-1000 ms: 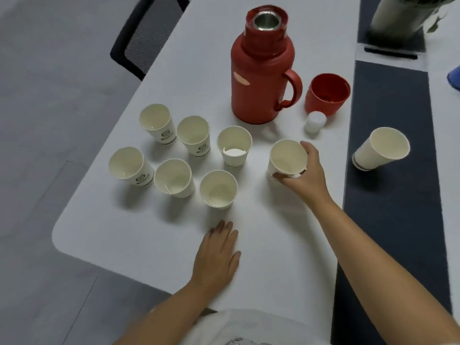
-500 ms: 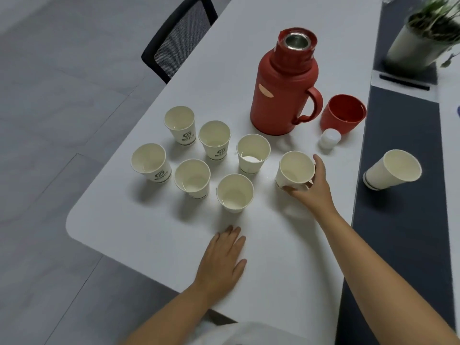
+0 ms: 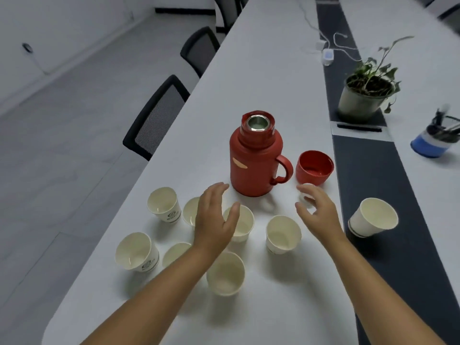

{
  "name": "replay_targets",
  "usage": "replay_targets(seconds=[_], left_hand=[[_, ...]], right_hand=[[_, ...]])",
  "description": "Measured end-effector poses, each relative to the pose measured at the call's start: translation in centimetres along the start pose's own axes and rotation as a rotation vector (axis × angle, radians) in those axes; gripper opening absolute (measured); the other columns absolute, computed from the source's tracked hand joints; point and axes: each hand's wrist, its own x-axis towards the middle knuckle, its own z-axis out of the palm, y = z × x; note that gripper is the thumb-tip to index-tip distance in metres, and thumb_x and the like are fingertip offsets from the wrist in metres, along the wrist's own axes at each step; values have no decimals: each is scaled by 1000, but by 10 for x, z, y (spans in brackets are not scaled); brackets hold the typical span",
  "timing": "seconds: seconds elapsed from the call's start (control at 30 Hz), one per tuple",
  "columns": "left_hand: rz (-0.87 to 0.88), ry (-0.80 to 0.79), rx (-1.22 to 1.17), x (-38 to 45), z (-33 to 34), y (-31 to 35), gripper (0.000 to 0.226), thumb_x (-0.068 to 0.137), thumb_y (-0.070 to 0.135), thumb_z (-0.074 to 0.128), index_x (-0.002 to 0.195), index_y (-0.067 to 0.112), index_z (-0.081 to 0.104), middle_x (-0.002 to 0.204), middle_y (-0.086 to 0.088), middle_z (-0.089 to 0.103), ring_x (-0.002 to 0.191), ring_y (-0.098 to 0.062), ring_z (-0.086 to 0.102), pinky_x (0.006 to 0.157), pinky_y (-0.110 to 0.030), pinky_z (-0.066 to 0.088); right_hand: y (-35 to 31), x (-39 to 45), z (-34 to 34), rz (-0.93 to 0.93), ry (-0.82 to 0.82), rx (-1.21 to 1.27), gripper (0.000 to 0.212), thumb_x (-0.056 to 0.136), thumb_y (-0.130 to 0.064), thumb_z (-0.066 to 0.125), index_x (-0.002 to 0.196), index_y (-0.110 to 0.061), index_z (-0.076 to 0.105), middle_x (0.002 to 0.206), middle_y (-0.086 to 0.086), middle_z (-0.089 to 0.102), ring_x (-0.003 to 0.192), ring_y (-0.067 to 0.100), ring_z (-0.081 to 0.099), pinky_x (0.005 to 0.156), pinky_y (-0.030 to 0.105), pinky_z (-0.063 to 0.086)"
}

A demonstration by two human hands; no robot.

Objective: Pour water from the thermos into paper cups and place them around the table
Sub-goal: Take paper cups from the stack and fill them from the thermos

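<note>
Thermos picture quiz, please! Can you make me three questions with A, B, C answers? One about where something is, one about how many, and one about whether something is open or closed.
1. Where is the red lid compared with the thermos?
A. On top of it
B. Right beside its handle
C. Far behind it

2. How many paper cups stand on the dark strip?
A. None
B. Three
C. One

3. How is the top of the thermos?
A. Open
B. Capped with the lid
C. Covered by a hand

Answers:
1 B: the lid sits mouth up just past the handle.
2 C: only one cup stands on the strip; the others are on the white tabletop.
3 A: the bare metal mouth shows, with nothing on it.
</note>
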Motion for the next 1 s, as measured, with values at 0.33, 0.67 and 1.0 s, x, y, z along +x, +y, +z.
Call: replay_targets(seconds=[0.33,0.67,1.0], left_hand=[[-189,-455,-166,151,32,-50,105,55,29,81,140,23,18,146,1,30,136,-17,28,107,-32,32],[-30,-509,-464,169,35,-56,93,33,22,78,112,42,33,117,14,47,97,20,49,75,1,40],[115,-401,-623,127,-3,31,90,34,36,76,115,33,38,113,17,51,98,12,53,77,-4,42]], right_hand=[[-1,91,37,294,-6,41,20,76,2,56,69,-13,46,69,4,50,66,19,46,59,27,35],[-13,109,55,266,272,98,49,65,11,57,40,-23,32,42,-4,32,49,16,31,50,30,27],[-99,52,-17,-35,392,134,8,61,-12,55,55,-16,56,51,-5,53,51,6,46,46,15,37]])
